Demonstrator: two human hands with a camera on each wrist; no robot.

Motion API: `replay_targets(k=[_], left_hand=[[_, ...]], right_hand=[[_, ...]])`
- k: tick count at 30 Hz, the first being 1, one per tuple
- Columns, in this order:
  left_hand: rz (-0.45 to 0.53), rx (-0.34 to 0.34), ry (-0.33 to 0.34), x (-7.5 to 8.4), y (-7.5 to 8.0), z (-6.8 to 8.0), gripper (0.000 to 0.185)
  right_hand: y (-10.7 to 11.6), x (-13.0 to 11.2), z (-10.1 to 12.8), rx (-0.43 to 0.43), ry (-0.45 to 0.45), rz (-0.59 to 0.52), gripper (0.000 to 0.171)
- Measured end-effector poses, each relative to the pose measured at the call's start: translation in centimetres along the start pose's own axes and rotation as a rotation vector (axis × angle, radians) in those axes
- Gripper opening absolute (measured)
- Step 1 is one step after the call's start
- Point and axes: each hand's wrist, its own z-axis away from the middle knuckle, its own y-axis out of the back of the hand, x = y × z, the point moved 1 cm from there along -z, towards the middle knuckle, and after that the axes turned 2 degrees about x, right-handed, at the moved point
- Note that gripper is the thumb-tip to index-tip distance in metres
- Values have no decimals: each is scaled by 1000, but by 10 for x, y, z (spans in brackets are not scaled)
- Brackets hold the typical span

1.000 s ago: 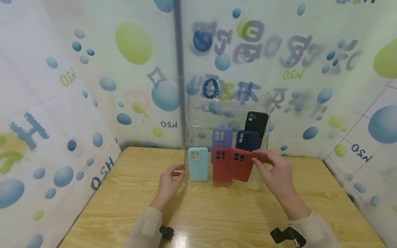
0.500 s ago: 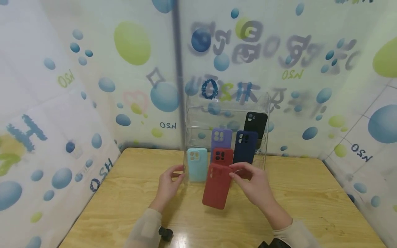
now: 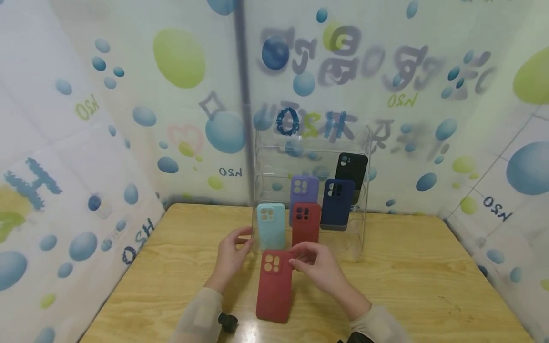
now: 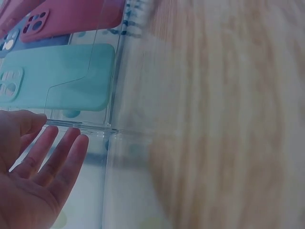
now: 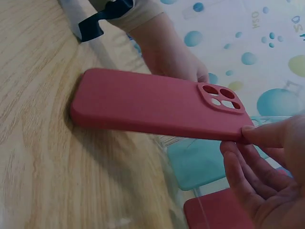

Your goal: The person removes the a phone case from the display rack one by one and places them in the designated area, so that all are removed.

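My right hand pinches a red phone case by its upper right corner. The case is tilted in front of the stand, camera cutouts up; its lower end is close to the table, touching or not I cannot tell. Straight fingertips of my left hand touch the left side of a clear acrylic display stand; in the left wrist view, the left hand has its thumb at the stand's edge. In the stand's front row are a light blue phone case and another red phone case.
Behind stand a purple phone case, a dark blue phone case and a black phone case, on higher tiers. The stand is on a wooden table against a patterned wall covering.
My right hand has drawn the red phone case out of the stand's right side, towards me and leftward, in front of the stand. The left hand has stayed at the stand's side.
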Motion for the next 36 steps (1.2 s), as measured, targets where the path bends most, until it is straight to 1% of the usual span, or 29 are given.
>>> replay_targets(k=[5, 12, 13, 22, 27, 31, 36], left_hand=[[1, 6, 16, 0, 1, 2, 30], [6, 11, -20, -4, -1, 3, 30], [6, 12, -17, -4, -1, 3, 31], [11, 0, 16, -1, -2, 3, 32], [12, -4, 16, -1, -2, 3, 33], [16, -4, 23, -1, -2, 3, 33], [20, -4, 28, 1, -1, 3, 33]], right_hand=[[-13, 9, -6, -26, -3, -13, 21], [-27, 23, -14, -66, 3, 0, 21], [-29, 25, -15, -72, 5, 3, 21], [-37, 44, -20, -122, -45, 113, 17], [-40, 51, -22, -126, -43, 180, 16], [-43, 56, -21, -125, -22, 215, 14], [-47, 53, -21, -128, 66, 296, 10]])
